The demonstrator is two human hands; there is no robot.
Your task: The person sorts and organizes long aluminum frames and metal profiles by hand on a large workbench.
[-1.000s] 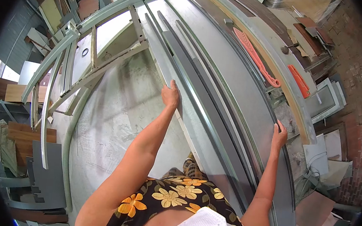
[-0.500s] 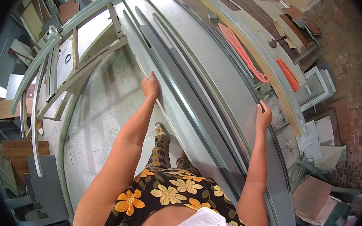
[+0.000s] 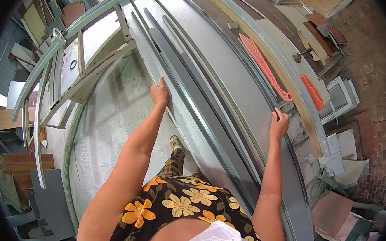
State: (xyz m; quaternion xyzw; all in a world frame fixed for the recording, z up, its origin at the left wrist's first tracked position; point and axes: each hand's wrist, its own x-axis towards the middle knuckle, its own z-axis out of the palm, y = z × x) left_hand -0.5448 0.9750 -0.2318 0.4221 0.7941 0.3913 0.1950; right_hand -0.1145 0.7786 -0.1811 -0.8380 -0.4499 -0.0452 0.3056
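Observation:
My left hand (image 3: pixel 160 93) grips the near edge of a long pale metal table (image 3: pixel 181 128), its index finger lying forward along the edge. Long dark grey strips (image 3: pixel 192 77) lie lengthwise on the table between my two arms. My right hand (image 3: pixel 280 123) is at the far edge of a wide smooth grey panel (image 3: pixel 245 95), with its fingers curled at that edge and partly hidden. Just beyond the right hand lies a pink plastic stick with a looped handle (image 3: pixel 266 68).
An orange-red plastic piece (image 3: pixel 312 92) lies on the brown surface at the right. A metal side frame (image 3: pixel 81 50) joins the table at the left. A ribbed hose (image 3: pixel 68 165) runs along the floor. Boards (image 3: pixel 26 171) and offcuts (image 3: pixel 333 211) lie on both sides.
The pink stick, the orange-red piece and the boards at the right have shifted slightly right and down in view. My foot has moved a little. Both hands keep nearly the same places.

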